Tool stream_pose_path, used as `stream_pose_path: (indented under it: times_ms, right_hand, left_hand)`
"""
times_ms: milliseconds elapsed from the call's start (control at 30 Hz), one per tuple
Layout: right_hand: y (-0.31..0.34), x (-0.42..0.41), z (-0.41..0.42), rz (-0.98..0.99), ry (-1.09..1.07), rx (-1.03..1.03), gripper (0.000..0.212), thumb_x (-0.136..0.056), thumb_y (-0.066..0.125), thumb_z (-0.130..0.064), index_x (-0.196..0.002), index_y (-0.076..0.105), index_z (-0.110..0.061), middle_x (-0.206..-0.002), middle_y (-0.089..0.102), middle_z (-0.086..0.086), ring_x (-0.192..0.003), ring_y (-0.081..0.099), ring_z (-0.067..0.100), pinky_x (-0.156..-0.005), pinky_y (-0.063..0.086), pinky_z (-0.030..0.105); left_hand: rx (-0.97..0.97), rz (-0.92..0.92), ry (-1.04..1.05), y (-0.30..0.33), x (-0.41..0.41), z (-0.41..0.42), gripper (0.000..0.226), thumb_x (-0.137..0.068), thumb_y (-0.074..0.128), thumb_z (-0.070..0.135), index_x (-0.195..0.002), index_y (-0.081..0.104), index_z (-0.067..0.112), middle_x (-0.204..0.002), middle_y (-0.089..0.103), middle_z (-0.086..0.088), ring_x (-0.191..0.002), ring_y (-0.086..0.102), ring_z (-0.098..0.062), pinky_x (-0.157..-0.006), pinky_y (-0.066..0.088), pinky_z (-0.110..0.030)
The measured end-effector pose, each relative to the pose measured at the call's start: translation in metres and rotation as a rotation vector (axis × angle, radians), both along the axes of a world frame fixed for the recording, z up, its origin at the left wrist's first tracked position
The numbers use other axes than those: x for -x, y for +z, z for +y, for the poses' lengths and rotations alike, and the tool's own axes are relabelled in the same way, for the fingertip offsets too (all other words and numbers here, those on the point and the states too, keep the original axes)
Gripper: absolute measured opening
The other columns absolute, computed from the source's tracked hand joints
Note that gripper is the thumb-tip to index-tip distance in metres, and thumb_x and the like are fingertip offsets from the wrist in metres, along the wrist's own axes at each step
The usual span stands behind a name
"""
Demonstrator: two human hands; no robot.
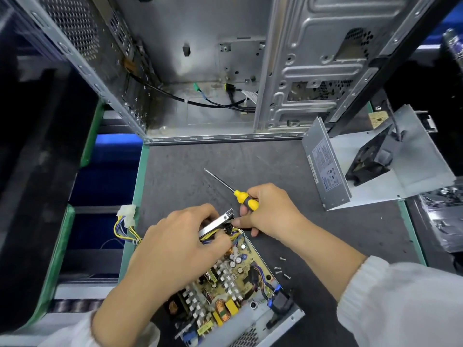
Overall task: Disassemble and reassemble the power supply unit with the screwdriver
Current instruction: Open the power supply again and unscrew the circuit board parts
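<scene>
I see a dark grey surface [250,159] with green edging, an open computer case [225,71] standing at its far side. The removed cover [328,166] carries a label too small to read. My left hand [175,244] grips the power supply unit [230,284] at its wire end; my right hand [270,211] curls its fingers round the yellow screwdriver [240,194].

A: left hand [175,242] covers the PSU [235,284] far corner; PSU near edge cut off by the frame.
B: screws [281,269] too small to count. Cover [325,169] label unreadable.
</scene>
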State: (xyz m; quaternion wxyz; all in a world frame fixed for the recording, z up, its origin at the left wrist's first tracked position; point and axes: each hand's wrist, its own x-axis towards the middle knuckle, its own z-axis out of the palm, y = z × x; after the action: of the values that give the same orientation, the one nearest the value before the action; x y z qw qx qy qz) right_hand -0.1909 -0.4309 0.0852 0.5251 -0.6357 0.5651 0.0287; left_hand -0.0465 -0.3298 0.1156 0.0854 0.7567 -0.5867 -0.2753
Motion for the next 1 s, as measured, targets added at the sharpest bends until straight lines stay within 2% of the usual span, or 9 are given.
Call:
stream_pose_path:
  times_ms: [167,300,400,567,700,800,1000]
  right_hand:
    - [0.009,-0.007,0.001,0.055,0.025,0.007,0.010,-0.079,0.073,-0.011,-0.083,0.067,-0.006,-0.080,0.070,0.011,-0.056,0.062,0.018,-0.064,0.054,0.029]
    - [0.018,-0.007,-0.002,0.073,-0.001,-0.066,0.010,-0.077,0.075,-0.014,-0.078,0.067,-0.008,-0.065,0.062,0.007,-0.048,0.054,0.009,-0.055,0.045,0.019]
    - [0.020,-0.007,-0.003,0.087,-0.011,-0.054,0.018,-0.077,0.077,-0.015,-0.087,0.072,-0.002,-0.056,0.057,0.006,-0.045,0.050,0.008,-0.053,0.043,0.019]
    - [0.017,-0.007,0.002,0.087,0.023,0.035,0.022,-0.076,0.077,-0.018,-0.088,0.073,0.000,-0.068,0.060,0.011,-0.064,0.056,0.020,-0.070,0.052,0.030]
    - [0.014,-0.007,0.004,0.077,0.034,0.064,0.020,-0.079,0.075,-0.019,-0.088,0.072,-0.001,-0.072,0.061,0.011,-0.070,0.060,0.023,-0.074,0.053,0.033]
    - [0.013,-0.007,0.008,0.072,0.030,0.078,0.020,-0.080,0.074,-0.019,-0.085,0.071,0.000,-0.073,0.061,0.011,-0.069,0.060,0.023,-0.069,0.051,0.030]
    - [0.014,-0.007,0.008,0.044,0.022,0.046,0.021,-0.081,0.071,-0.016,-0.087,0.070,0.004,-0.072,0.059,0.013,-0.067,0.053,0.021,-0.064,0.042,0.027]
  left_hand:
    - [-0.012,-0.001,-0.003,0.000,0.001,-0.003,0.035,-0.064,0.032,0.056,-0.084,0.052,0.036,-0.068,0.060,0.015,-0.065,0.055,-0.005,-0.057,0.037,-0.029]
    - [-0.034,0.013,-0.007,0.001,0.001,-0.003,0.032,-0.065,0.034,0.055,-0.084,0.053,0.036,-0.068,0.060,0.013,-0.067,0.056,-0.006,-0.057,0.036,-0.029]
    - [-0.043,0.016,-0.013,0.002,0.000,-0.003,0.033,-0.065,0.033,0.056,-0.084,0.053,0.036,-0.069,0.060,0.013,-0.068,0.056,-0.005,-0.057,0.036,-0.029]
    - [-0.031,0.018,-0.012,0.001,0.000,-0.002,0.031,-0.068,0.034,0.055,-0.084,0.052,0.035,-0.070,0.060,0.013,-0.069,0.056,-0.006,-0.059,0.037,-0.029]
    - [-0.020,0.026,-0.024,0.001,-0.001,-0.003,0.024,-0.073,0.041,0.053,-0.084,0.053,0.035,-0.071,0.060,0.013,-0.069,0.056,-0.006,-0.059,0.038,-0.029]
    - [-0.023,0.022,-0.025,0.001,-0.001,-0.003,0.015,-0.080,0.047,0.047,-0.086,0.053,0.035,-0.071,0.060,0.013,-0.069,0.056,-0.006,-0.059,0.039,-0.029]
    - [-0.021,0.013,-0.025,0.000,0.000,-0.004,0.031,-0.070,0.036,0.055,-0.086,0.054,0.036,-0.071,0.061,0.013,-0.068,0.057,-0.005,-0.058,0.039,-0.029]
